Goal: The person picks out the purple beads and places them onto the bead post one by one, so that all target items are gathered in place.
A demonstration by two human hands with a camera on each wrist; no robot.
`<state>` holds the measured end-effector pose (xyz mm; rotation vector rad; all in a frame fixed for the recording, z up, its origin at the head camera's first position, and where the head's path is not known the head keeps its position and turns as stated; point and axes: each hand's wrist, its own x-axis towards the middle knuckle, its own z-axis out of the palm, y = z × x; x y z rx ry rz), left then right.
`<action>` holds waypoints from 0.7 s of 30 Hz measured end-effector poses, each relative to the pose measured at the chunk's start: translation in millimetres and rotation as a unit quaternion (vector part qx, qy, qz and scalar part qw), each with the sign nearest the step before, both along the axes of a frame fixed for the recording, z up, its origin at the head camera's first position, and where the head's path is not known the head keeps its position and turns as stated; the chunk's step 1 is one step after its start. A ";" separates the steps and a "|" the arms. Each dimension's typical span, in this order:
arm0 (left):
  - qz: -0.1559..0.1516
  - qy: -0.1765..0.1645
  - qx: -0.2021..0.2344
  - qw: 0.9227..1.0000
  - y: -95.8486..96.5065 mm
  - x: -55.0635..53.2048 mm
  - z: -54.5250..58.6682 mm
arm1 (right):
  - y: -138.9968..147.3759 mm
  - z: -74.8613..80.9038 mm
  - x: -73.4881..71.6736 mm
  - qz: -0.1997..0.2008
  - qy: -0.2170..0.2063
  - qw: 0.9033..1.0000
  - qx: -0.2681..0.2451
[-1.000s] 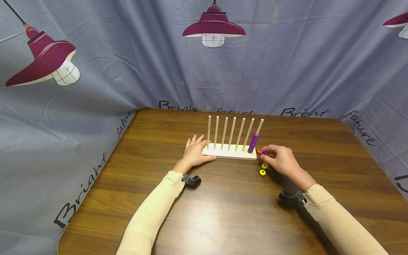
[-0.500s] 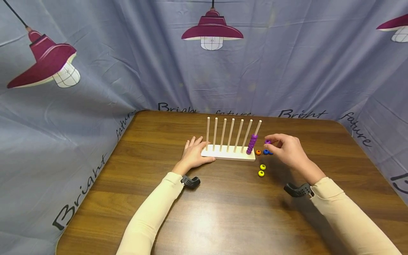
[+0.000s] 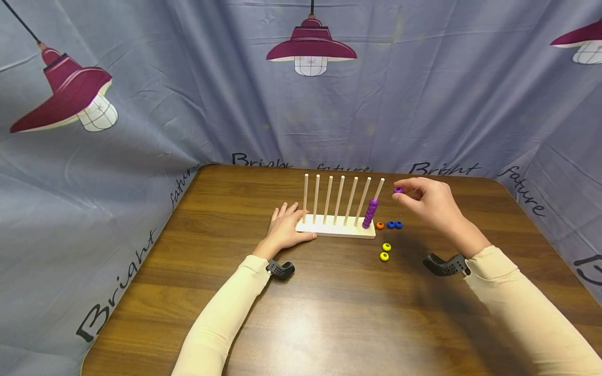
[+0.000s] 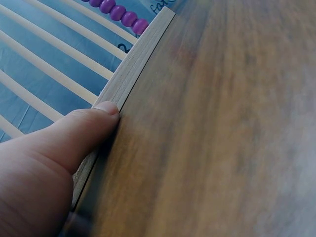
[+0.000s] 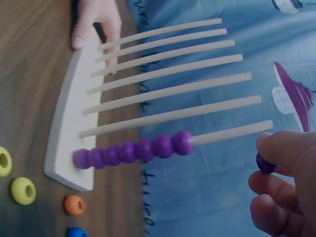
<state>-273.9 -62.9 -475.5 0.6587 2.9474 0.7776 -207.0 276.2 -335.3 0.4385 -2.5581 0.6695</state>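
A wooden peg stand (image 3: 336,232) with a row of upright pegs stands on the table. Several purple beads (image 3: 370,213) are stacked on its rightmost peg, whose top stays bare. My left hand (image 3: 284,230) holds the stand's left end, thumb along the front edge and fingers behind; the left wrist view shows the thumb (image 4: 94,121) against the base's edge. Raised to the right of the loaded peg, my right hand (image 3: 430,201) pinches one purple bead (image 3: 398,190) between thumb and fingers. In the right wrist view this bead (image 5: 265,164) is just off the peg's tip.
Right of the stand lie an orange bead (image 3: 380,225) and two blue beads (image 3: 395,225). Two yellow beads (image 3: 385,252) are nearer the front. A printed curtain (image 3: 301,115) hangs behind the brown wooden table (image 3: 301,313).
My right hand has lifted the purple bead from beside the stand, up and slightly right, uncovering the blue beads. The left hand stays on the stand.
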 end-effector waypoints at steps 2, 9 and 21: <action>-0.001 0.000 -0.001 1.000 -0.1 0.1 -0.3 | -1.2 5.5 -0.7 0.000 0.004 1.000 0.002; -0.002 0.002 -0.003 1.000 -0.4 -0.2 0.5 | -5.9 20.9 -6.1 0.007 0.020 1.000 0.017; 0.001 0.002 -0.003 1.000 0.0 0.0 -1.0 | -15.1 36.9 -11.6 0.013 0.019 0.999 0.033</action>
